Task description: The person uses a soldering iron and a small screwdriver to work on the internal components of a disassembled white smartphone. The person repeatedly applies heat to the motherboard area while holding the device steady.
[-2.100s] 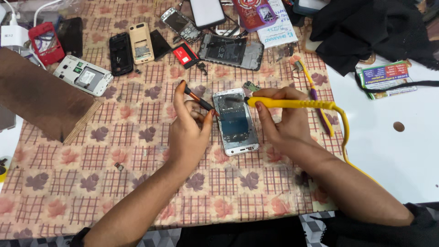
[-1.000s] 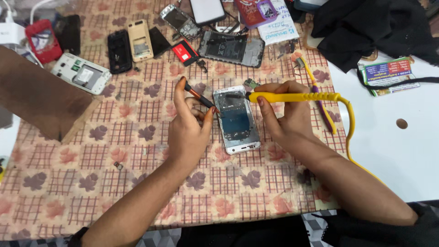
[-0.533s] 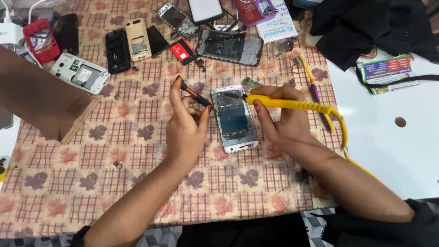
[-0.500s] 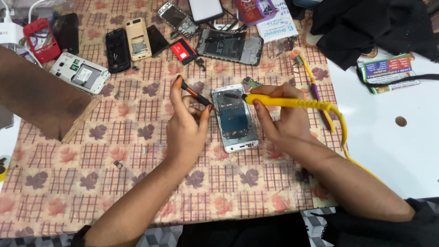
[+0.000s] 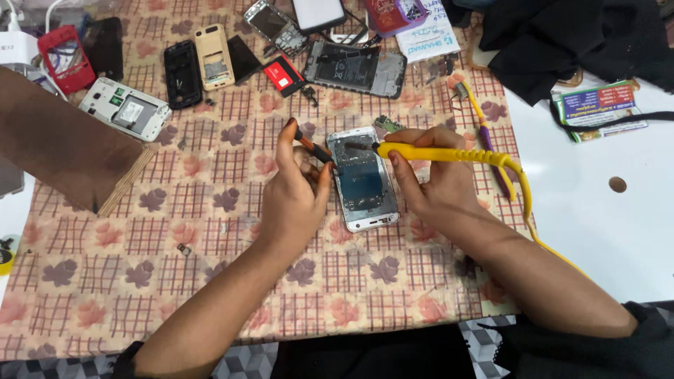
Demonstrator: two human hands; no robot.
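An opened silver phone (image 5: pixel 361 181) lies face-up on a checked floral cloth (image 5: pixel 210 281), its insides exposed. My left hand (image 5: pixel 295 193) rests at the phone's left edge and pinches a small orange-and-black tool (image 5: pixel 314 149) angled toward the phone's upper left corner. My right hand (image 5: pixel 435 175) sits at the phone's right side and grips a yellow soldering iron (image 5: pixel 449 154). Its metal tip touches the top of the phone, and its yellow cord loops off to the right.
Several dismantled phones, back covers and batteries lie along the far edge, among them a white phone body (image 5: pixel 125 109) and a large grey frame (image 5: pixel 354 69). A brown board (image 5: pixel 63 151) stands at left. A purple-and-yellow tool (image 5: pixel 484 133) lies right of the hands; black fabric (image 5: pixel 562 35) at far right.
Both hands stay at the phone. The small tool in my left hand has tilted slightly and the iron's tip has shifted a little along the phone's top.
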